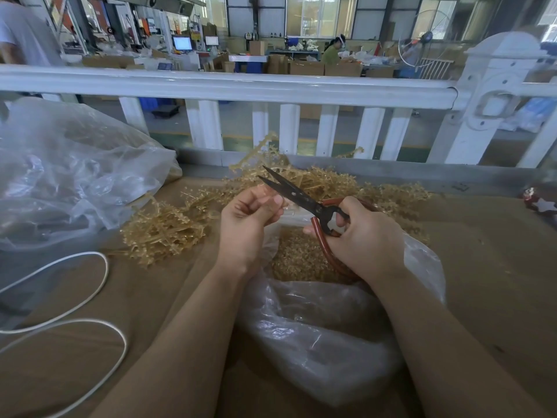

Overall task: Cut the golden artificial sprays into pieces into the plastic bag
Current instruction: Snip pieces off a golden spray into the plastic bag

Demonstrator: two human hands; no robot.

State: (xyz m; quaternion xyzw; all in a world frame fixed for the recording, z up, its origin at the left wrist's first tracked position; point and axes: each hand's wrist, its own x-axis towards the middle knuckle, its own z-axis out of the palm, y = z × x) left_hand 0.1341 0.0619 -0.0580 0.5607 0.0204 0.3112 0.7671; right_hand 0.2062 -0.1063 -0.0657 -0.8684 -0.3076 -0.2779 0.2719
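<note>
Golden artificial sprays [168,224] lie heaped on the brown table, reaching from the left across to behind my hands. A clear plastic bag [316,333] sits open in front of me with cut golden pieces [298,257] inside. My right hand [364,236] grips the red handles of black-bladed scissors [289,191], whose blades are parted above the bag. My left hand [250,215] is held over the bag's mouth with its fingers curled; a small pale bit seems pinched at the fingertips beside the blades, but it is too small to make out.
A large crumpled clear bag [69,176] lies at the left. A white cord [90,297] loops over the near left of the table. A white railing [241,86] runs along the far edge. A small red and white ornament [539,203] sits at the right.
</note>
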